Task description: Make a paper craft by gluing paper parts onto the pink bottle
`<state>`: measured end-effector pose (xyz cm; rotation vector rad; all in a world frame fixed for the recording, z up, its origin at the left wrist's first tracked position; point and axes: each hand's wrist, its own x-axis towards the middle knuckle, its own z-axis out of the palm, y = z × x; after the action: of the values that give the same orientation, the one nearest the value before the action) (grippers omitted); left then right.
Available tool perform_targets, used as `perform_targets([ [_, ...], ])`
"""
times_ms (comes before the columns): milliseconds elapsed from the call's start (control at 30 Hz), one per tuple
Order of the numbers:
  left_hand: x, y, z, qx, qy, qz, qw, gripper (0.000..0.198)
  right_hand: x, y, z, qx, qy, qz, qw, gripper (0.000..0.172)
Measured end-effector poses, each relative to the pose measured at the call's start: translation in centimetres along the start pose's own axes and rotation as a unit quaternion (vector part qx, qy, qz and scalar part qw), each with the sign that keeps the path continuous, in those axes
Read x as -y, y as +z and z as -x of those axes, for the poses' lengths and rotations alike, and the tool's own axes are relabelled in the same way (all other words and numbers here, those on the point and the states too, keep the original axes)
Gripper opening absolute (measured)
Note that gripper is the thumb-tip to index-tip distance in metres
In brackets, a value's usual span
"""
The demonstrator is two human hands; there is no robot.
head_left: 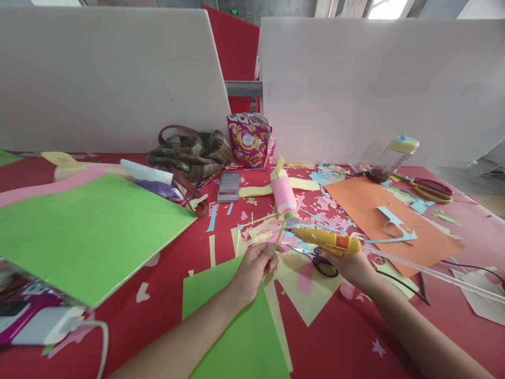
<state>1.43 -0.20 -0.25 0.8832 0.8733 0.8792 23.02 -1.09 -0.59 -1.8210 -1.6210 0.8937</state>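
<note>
My left hand point(256, 266) pinches a thin green paper strip point(279, 238) that stands up from the fingers. My right hand point(349, 266) is wrapped round a yellow glue gun point(325, 239), whose nozzle points left at the strip's upper part. A clear glue stick point(430, 272) trails from the gun's back end. Just below the gun lie open scissors with black handles point(325, 267). Behind the hands, a pink bottle shape point(283, 193) with yellow paper strips at its sides lies on the red table point(319, 350). A green sheet point(236, 337) is under my left forearm.
Green sheets point(94, 231) cover the left side, near a white power bank point(51, 323) with a cable. Farther back are a plaid bag point(193, 152), a snack bag point(250, 141), orange paper point(363, 210), a tilted bottle point(392, 158) and red-handled scissors point(432, 187). Paper scraps surround the bottle shape.
</note>
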Motion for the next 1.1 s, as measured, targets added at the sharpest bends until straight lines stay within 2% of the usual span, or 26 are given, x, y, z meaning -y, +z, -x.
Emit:
perform_targets([
  [500,0.0,-0.1,0.2,0.023,0.004,-0.001,1.0,0.024,0.6,-0.3,-0.1,-0.044,0.02,0.024,0.999,0.02],
  [567,0.1,-0.1,0.2,0.025,0.002,-0.012,1.0,0.025,0.7,-0.3,-0.3,-0.066,0.018,0.024,0.997,0.021],
  [700,0.1,-0.1,0.2,0.024,-0.006,-0.021,0.999,0.026,0.2,-1.0,-1.2,-0.155,-0.003,0.041,0.987,0.024],
  [933,0.0,0.1,0.2,0.015,-0.001,-0.02,1.0,0.025,-1.6,-3.6,-3.2,-0.274,0.042,0.169,0.946,0.027],
  [1100,-0.2,0.2,0.3,0.011,0.009,-0.027,1.0,0.025,-2.9,-4.1,-4.0,-0.272,0.047,0.2,0.94,0.032],
])
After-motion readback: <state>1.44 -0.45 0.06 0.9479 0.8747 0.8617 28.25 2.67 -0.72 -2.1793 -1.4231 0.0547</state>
